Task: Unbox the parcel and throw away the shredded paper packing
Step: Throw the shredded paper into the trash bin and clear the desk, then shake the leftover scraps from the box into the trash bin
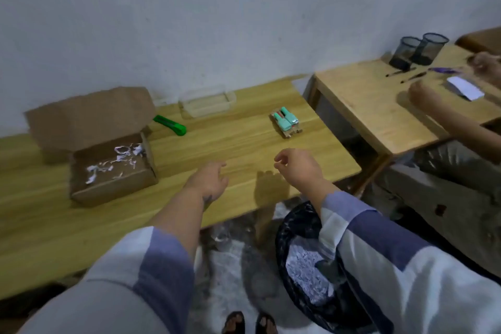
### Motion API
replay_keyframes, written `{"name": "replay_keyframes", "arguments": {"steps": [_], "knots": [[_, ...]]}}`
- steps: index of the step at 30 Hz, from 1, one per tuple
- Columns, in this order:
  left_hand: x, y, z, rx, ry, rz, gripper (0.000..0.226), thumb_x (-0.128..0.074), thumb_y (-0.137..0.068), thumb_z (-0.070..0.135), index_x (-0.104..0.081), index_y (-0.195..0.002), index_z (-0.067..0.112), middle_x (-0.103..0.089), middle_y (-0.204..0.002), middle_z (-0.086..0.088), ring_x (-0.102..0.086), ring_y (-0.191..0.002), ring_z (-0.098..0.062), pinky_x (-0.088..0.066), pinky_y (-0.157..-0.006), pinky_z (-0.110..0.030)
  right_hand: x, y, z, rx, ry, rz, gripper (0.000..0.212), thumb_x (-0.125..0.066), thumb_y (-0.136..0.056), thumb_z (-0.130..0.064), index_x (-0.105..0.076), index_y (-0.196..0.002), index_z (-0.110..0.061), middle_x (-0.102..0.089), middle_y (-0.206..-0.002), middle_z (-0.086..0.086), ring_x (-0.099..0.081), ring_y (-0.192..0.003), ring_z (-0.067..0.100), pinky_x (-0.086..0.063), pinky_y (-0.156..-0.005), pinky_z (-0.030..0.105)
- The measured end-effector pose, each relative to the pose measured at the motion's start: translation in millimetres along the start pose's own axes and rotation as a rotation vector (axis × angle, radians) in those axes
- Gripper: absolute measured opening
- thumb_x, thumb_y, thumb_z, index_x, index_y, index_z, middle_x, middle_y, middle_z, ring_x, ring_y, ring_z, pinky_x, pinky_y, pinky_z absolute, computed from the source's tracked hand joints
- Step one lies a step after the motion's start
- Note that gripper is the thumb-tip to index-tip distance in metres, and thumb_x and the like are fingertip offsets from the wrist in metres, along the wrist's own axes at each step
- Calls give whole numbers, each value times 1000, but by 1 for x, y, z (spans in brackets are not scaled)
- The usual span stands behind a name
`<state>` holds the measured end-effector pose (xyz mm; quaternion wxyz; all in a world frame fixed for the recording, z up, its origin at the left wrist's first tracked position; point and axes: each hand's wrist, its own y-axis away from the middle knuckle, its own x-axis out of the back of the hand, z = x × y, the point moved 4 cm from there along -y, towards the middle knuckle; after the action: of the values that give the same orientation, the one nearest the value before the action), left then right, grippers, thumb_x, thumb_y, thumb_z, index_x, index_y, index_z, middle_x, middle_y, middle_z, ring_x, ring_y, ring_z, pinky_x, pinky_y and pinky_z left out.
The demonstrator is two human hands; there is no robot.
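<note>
At left of centre the open cardboard box [112, 171] sits on the wooden table [244, 141], lid flap raised, with a few scraps of shredded paper [119, 160] left inside, while a larger heap of it lies in the black-lined bin [301, 266] at lower right. Mid-frame, the left hand [210, 182] reaches over the table with fingers relaxed, holding nothing, and the right hand [296, 168] hovers loosely curled, also empty. Behind lie a green box cutter [170, 125], a clear plastic tray [207, 102] and a teal-capped packaged item [286, 120].
</note>
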<state>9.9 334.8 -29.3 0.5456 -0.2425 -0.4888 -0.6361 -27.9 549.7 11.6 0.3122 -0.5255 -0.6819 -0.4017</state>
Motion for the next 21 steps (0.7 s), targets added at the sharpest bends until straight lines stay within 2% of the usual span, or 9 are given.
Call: {"name": "replay_keyframes", "arguments": {"steps": [3,8,12,17,21], "knots": [[28,26,-35,93,64,108,46,-49,-96,28,-43,-141,20,-41,-149,-6,-45,-132,-26,-39,-106,-33,-14,-10,-51,136,11,-63,25,-58,-88,-29,-66,-110,-21,-69,-112,6,-62,-104,26,-53,-87,38],[68,65,-105,226,143,297,43,-54,-91,26,-51,-134,21,-49,-141,-6,-49,-126,-27,-42,-104,-41,-43,-14,-128,314,26,-120,23,-59,-86,-27,-69,-105,-20,-71,-106,9,-63,-102,28,-50,-84,34],[92,82,-161,316,166,420,45,-56,-89,21,-52,-133,19,-49,-140,-8,-46,-129,-28,-40,-106,-39,-67,-18,-184,419,27,-177,24,-57,-88,-26,-68,-107,-17,-72,-100,10,-66,-94,27,-49,-79,31],[105,85,-225,415,262,433,58,-55,-86,20,-40,-142,26,-42,-142,-12,-47,-125,-35,-40,-106,-44,-109,-34,-237,423,18,-233,32,-54,-90,-24,-61,-121,-14,-70,-109,14,-63,-103,30,-47,-84,31],[115,63,-266,374,359,356,75,-54,-87,33,-16,-151,35,-46,-145,-11,-50,-127,-34,-43,-104,-44,-145,-54,-260,331,-50,-277,51,-53,-91,-22,-42,-141,-16,-66,-118,19,-59,-110,34,-46,-87,33]]}}
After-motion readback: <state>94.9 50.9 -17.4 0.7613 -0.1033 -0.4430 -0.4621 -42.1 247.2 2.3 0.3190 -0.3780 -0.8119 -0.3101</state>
